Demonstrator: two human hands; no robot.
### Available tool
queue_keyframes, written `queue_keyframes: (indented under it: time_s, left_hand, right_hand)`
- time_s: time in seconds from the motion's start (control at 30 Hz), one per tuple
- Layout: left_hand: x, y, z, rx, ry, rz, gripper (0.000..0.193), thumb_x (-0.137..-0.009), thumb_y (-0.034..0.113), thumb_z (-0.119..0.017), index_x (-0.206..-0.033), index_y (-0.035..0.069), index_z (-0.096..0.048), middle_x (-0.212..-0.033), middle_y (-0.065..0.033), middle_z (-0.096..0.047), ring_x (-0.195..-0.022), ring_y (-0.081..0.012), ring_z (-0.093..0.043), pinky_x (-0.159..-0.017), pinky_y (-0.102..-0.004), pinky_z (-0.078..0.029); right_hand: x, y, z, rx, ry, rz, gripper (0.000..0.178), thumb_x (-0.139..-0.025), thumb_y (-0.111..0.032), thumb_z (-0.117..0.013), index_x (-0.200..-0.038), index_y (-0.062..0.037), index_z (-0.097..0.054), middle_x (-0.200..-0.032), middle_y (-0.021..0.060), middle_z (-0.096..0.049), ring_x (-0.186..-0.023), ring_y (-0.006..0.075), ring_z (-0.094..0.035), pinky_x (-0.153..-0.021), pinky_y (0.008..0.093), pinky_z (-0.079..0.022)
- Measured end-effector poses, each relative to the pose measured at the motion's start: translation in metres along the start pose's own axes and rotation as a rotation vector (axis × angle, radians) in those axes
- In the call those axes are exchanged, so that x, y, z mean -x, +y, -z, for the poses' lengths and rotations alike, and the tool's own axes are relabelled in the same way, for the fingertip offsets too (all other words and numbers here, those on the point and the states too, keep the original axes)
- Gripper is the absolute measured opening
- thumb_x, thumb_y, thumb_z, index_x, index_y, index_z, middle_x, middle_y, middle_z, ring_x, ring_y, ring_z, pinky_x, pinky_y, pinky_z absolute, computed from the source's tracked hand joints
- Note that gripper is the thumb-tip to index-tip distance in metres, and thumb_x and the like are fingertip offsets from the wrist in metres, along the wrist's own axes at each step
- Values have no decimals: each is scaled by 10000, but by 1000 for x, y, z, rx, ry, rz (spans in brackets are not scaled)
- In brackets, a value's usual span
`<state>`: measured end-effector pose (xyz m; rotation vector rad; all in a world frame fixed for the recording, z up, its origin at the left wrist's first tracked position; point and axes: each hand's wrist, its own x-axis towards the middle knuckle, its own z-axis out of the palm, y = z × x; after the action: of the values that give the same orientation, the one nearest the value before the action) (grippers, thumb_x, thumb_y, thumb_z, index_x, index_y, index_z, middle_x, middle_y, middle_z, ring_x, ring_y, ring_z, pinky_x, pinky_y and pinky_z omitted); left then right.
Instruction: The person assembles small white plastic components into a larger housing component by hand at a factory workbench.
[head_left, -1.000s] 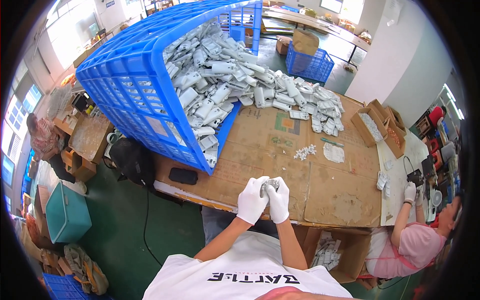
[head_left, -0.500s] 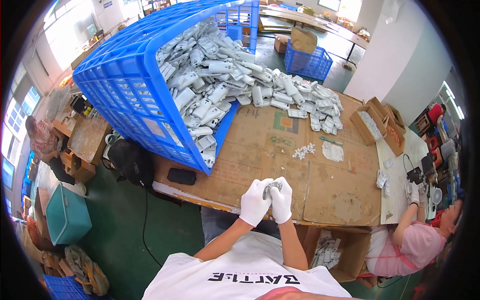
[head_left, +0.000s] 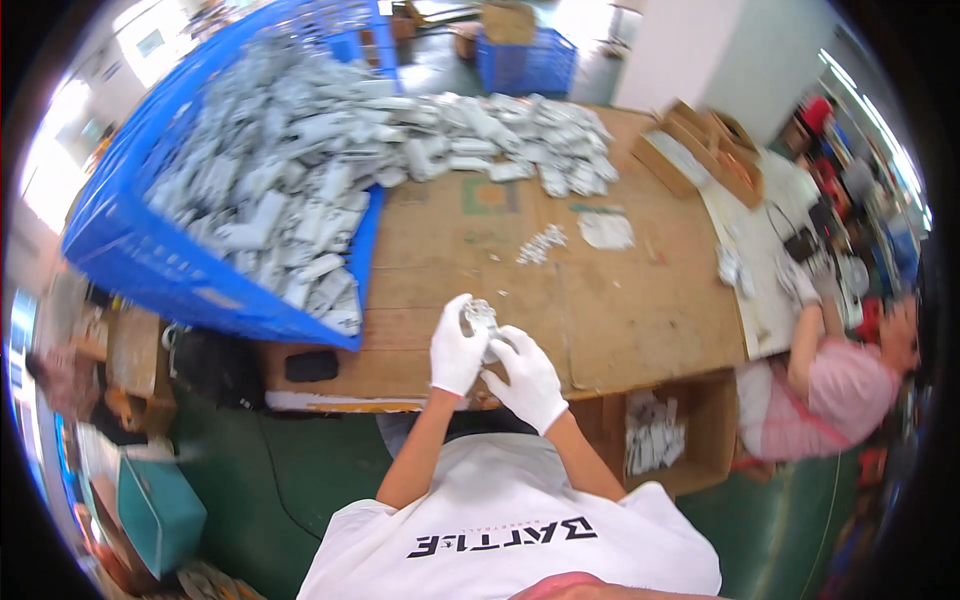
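Note:
Both my hands wear white gloves and meet above the near edge of the cardboard-covered table. My left hand [head_left: 457,350] is closed on a small white plastic casing [head_left: 481,318], whose upper end stands out past the fingers. My right hand [head_left: 530,380] is at the casing's lower end, thumb and fingers on either side of it; the exact contact is partly hidden. Ahead of the hands, a pile of similar white casings [head_left: 480,135] spills from a tipped blue crate [head_left: 150,255]. Several tiny white pieces [head_left: 541,244] lie loose on the cardboard [head_left: 450,250].
A white patch [head_left: 606,231] lies right of the tiny pieces, and a black pouch [head_left: 312,366] by the crate. Small cardboard boxes [head_left: 668,160] stand at the far right. An open carton [head_left: 705,440] holds more white parts below the table edge. A co-worker [head_left: 825,400] sits at the right.
The view has swung right, so the table and crate appear further left. My hands have parted slightly; more of the casing shows, and the right fingers have loosened and spread.

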<state>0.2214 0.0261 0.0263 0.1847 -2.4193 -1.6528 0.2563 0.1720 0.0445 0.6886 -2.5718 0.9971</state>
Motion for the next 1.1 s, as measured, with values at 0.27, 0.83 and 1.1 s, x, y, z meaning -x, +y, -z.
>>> queue_keyframes:
  time_s: [0.27,0.83,1.1]
  left_hand:
    - [-20,33,-52,150,-348,32,660,-895,182,-682,-1466,12,-399,-1279,-201,-612,-1146,-274,-632,-955,-362,-505]
    - [-15,-56,46,259,-1,220,261,-932,10,-564,-1179,-20,-646,-1062,-109,-696,-872,-148,-659,-786,-283,-550]
    - [-25,-61,46,281,-37,258,223,-941,22,-564,-1142,-18,-654,-1025,-101,-697,-807,-114,-643,-722,-246,-543]
  right_hand:
    - [-9,71,49,129,75,-24,255,-743,-123,-772,-926,-98,-596,-937,74,-623,-873,279,-637,-737,385,-539]
    - [-54,383,238,1356,159,-798,176,-907,-187,-580,-938,-99,-730,-977,106,-689,-947,284,-674,-780,408,-553]
    - [-168,294,99,671,235,-149,321,-865,-415,-663,-982,-118,-688,-1051,109,-670,-986,316,-643,-820,445,-528]
